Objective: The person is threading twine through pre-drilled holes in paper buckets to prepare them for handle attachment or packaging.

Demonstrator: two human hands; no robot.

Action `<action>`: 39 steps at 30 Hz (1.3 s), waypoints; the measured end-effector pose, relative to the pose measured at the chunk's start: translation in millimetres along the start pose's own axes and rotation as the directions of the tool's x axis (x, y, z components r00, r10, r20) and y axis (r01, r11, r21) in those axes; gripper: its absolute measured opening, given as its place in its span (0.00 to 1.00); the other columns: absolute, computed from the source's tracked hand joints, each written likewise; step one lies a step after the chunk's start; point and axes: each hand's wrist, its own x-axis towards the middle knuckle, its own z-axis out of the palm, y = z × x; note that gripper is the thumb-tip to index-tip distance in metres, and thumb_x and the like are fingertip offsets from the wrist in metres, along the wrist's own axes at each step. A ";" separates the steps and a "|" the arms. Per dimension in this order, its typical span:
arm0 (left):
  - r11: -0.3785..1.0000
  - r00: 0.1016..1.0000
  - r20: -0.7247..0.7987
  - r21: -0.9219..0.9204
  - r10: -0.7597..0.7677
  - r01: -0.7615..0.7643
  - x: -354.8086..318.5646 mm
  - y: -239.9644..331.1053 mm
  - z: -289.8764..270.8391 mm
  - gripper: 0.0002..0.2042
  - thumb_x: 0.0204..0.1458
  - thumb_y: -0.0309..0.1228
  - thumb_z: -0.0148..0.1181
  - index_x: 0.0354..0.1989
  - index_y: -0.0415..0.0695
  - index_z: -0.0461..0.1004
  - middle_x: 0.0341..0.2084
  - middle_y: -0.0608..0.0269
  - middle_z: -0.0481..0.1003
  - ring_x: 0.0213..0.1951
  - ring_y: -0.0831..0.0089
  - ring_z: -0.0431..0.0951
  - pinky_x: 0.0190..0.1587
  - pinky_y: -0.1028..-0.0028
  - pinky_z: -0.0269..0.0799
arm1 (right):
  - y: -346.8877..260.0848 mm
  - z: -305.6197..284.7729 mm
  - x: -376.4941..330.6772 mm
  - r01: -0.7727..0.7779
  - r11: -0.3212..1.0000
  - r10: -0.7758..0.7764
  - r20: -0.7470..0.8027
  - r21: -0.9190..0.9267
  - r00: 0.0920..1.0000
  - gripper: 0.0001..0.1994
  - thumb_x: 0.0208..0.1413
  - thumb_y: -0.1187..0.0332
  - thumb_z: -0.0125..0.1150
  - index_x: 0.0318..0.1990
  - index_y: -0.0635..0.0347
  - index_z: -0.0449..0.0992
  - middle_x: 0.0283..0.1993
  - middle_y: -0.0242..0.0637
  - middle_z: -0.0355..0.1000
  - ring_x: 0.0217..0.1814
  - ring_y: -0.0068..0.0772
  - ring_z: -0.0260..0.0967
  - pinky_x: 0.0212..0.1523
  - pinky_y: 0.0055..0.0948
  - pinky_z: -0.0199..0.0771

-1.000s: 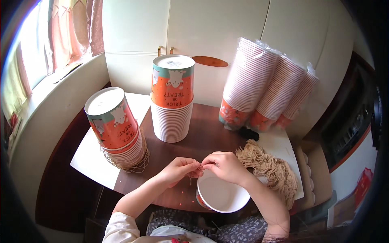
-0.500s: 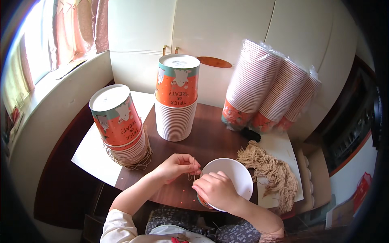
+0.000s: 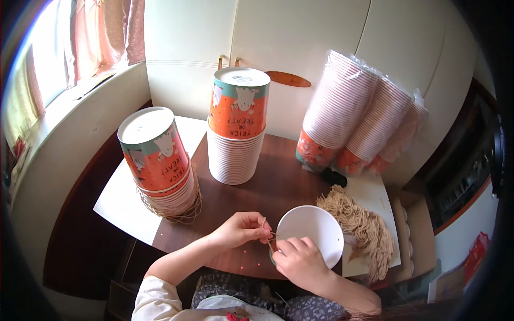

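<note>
A paper bucket (image 3: 324,235), white inside, sits at the table's near edge with its mouth tilted toward me. A small hole shows in its right wall. Thin beige string (image 3: 271,242) runs at its left rim, between my hands. My left hand (image 3: 243,229) is closed, thumb and fingertips pinching the string just left of the bucket. Curled over the bucket's left rim, my right hand (image 3: 301,260) grips it close to the string. Whether its fingertips also hold the string is hidden. Right of the bucket lies a bundle of beige strings (image 3: 364,227).
An upside-down stack of orange and green buckets (image 3: 238,115) stands at the back. Another stack (image 3: 160,155), ringed with string loops at its base, is at the left. Plastic-wrapped bucket stacks (image 3: 342,101) lean at the back right, beside a dark object (image 3: 334,177). Tiny pink bits dot the table.
My left hand has moved right to the bucket's rim, bringing the string closer to my right hand. The bucket and my right hand have shifted slightly right.
</note>
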 end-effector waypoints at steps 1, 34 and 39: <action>0.999 1.000 -0.010 -0.042 -0.009 0.009 2.1 -2.3 5.3 0.03 0.53 0.24 0.51 0.32 0.38 0.67 0.28 0.63 0.73 0.33 0.78 0.74 0.38 0.79 0.71 | 3.7 -1.4 -5.4 0.014 0.999 -0.014 0.001 -0.049 1.000 0.03 0.37 0.68 0.53 0.18 0.51 0.67 0.27 0.26 0.60 0.32 0.23 0.60 0.32 0.24 0.57; 0.999 0.992 -0.116 0.031 0.040 -0.037 3.2 -13.6 15.7 0.05 0.50 0.22 0.54 0.32 0.40 0.65 0.28 0.68 0.70 0.34 0.80 0.72 0.38 0.80 0.69 | -51.2 112.1 5.2 0.064 -0.501 0.761 0.405 0.863 0.507 0.04 0.53 0.70 0.55 0.32 0.59 0.74 0.20 0.22 0.63 0.16 0.11 0.54 0.16 0.14 0.51; 0.998 0.991 -0.124 0.041 0.049 -0.045 3.7 -15.6 13.1 0.05 0.49 0.21 0.55 0.32 0.39 0.65 0.28 0.66 0.70 0.33 0.79 0.73 0.39 0.79 0.70 | -49.4 111.9 7.3 0.059 -0.473 0.778 0.385 0.879 0.497 0.04 0.53 0.69 0.55 0.30 0.57 0.73 0.19 0.22 0.59 0.15 0.11 0.53 0.14 0.14 0.49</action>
